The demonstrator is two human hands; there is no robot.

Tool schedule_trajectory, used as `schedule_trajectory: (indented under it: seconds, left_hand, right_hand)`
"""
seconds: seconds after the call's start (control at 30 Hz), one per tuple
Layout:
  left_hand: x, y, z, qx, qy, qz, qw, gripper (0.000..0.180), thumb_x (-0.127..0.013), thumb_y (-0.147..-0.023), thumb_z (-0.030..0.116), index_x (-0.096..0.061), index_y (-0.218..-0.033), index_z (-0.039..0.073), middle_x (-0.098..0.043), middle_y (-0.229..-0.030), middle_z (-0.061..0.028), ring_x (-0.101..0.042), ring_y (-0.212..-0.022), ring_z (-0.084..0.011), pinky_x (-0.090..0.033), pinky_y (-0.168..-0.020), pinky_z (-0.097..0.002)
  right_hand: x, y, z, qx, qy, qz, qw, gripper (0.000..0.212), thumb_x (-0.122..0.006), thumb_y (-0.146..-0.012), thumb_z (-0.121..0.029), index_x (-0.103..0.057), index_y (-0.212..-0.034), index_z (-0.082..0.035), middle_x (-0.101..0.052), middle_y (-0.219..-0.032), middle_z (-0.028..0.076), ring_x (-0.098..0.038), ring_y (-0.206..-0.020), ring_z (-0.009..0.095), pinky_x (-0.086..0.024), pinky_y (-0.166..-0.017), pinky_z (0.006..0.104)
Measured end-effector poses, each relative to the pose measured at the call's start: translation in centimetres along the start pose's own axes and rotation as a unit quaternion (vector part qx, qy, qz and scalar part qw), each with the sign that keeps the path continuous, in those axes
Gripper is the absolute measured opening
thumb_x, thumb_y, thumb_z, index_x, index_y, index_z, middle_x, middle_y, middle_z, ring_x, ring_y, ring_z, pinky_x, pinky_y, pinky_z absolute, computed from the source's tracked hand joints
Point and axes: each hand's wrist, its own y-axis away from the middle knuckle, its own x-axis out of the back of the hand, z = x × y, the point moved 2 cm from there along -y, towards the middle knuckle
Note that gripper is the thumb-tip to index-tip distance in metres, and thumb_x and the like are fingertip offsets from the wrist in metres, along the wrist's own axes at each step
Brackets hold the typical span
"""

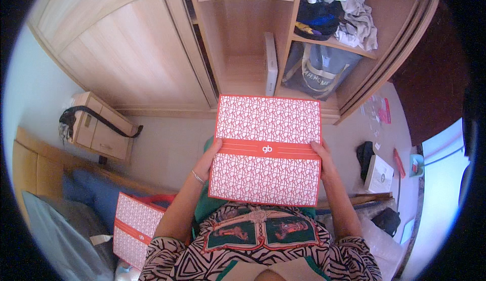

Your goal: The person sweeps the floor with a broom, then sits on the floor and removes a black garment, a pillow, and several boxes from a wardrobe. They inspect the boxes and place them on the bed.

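**Flat patterned box held in both hands before an open wardrobe**

Largest in view is the wooden wardrobe (pixel 152 53), its pale panelled door on the left and an open section on the right. Inside the open section, a shelf (pixel 331 42) carries a heap of crumpled clothes (pixel 344 13), and beneath it stands a grey tote bag (pixel 316 71) with pale handles. A slim white box (pixel 271 63) leans upright against the divider just beside the bag.

At the centre, well in front of the wardrobe floor, is the red-and-white patterned box (pixel 266 149), a flat rectangle crossed by a solid red band, held roughly level above the person's lap. The left hand (pixel 210 157) grips its left edge at the band, thumb on top, the remaining fingers hidden below. The right hand (pixel 321 157) clasps the right edge likewise, thumb lying over the face.

At lower left a second box (pixel 134 228) of the same pattern rests tilted on the bed. Farther left, a small wooden nightstand (pixel 98 126) bears a black strap (pixel 106 119). On the floor at right lie a white booklet (pixel 378 174) and a dark pouch (pixel 387 219).
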Motion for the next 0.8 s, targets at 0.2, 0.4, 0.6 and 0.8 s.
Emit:
schedule_trajectory:
  seconds: [0.2,0.4,0.6,0.8]
  left_hand:
    - [-0.5,1.6,0.2,-0.056,0.021,-0.005,0.998,0.050,-0.061,-0.089,0.031,-0.045,-0.128,0.003,-0.061,-0.112,-0.0108,-0.064,-0.093,-0.0168,-0.054,-0.079,-0.0302]
    - [-0.2,2.0,0.2,-0.104,-0.008,0.016,0.994,0.056,-0.064,-0.088,0.026,-0.041,-0.133,0.004,-0.058,-0.117,-0.0102,-0.060,-0.099,-0.0159,-0.050,-0.084,-0.0306]
    - [1.4,0.4,-0.6,-0.083,-0.024,0.059,0.995,0.051,-0.063,-0.088,0.032,-0.046,-0.128,0.004,-0.063,-0.108,-0.0095,-0.063,-0.092,-0.0173,-0.054,-0.079,-0.0314]
    - [2.6,2.2,-2.2,-0.154,-0.083,0.009,0.985,0.067,-0.070,-0.083,0.026,-0.035,-0.135,0.001,-0.055,-0.120,-0.0111,-0.056,-0.103,-0.0174,-0.048,-0.087,-0.0305]
  right_hand:
    - [0.3,0.8,0.7,-0.090,-0.016,-0.037,0.995,0.070,-0.070,-0.079,-0.029,-0.036,-0.132,0.003,-0.057,-0.116,0.018,-0.061,-0.098,0.025,-0.053,-0.082,0.0372]
    - [1.2,0.9,0.9,-0.067,-0.033,-0.036,0.997,0.061,-0.071,-0.074,-0.016,-0.045,-0.126,0.004,-0.059,-0.114,0.017,-0.063,-0.096,0.025,-0.053,-0.082,0.0363]
    - [-0.4,-0.6,1.7,-0.149,-0.042,-0.060,0.986,0.054,-0.068,-0.077,-0.023,-0.050,-0.120,0.004,-0.063,-0.107,0.017,-0.065,-0.088,0.026,-0.055,-0.078,0.0379]
    - [-1.2,0.0,1.7,-0.126,-0.029,0.025,0.991,0.052,-0.067,-0.077,-0.020,-0.051,-0.121,0.002,-0.062,-0.109,0.018,-0.065,-0.090,0.029,-0.055,-0.080,0.0371]
